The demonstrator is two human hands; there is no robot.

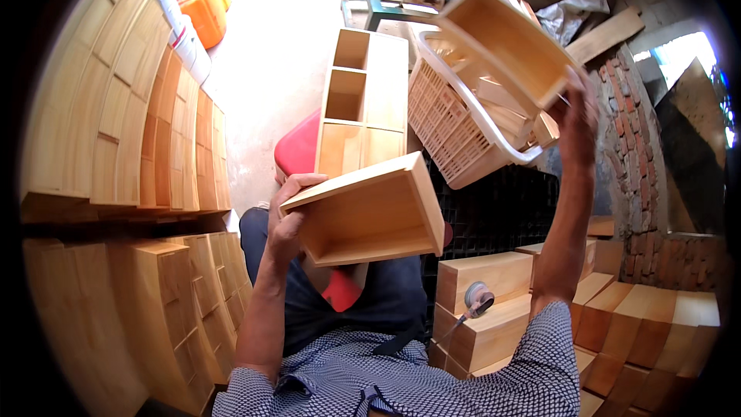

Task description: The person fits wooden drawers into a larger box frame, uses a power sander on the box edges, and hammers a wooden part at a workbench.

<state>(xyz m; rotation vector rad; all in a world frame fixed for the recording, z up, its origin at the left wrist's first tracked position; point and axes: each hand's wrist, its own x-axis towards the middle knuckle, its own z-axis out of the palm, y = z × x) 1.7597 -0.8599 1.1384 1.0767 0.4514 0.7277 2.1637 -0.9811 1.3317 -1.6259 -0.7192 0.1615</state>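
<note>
My left hand [287,215] grips the left end of an open wooden drawer box [374,220], held tilted above my lap with its hollow side showing. Off to the right, my right hand [576,112] holds a second open wooden box [505,42] by its near corner, raised over a white plastic basket [455,127]. Just beyond the left box stands a small wooden cabinet [386,81] with two open compartments on its left side. Part of a red plastic seat or stool [297,147] shows beside that cabinet.
Tall stacks of wooden cabinets [100,100] line my left. Wooden boxes [494,332] are piled at my right, with a round corded tool [479,297] on them. Wood pieces fill the basket. Orange jugs [202,11] and a green-framed bench [390,11] stand farther off.
</note>
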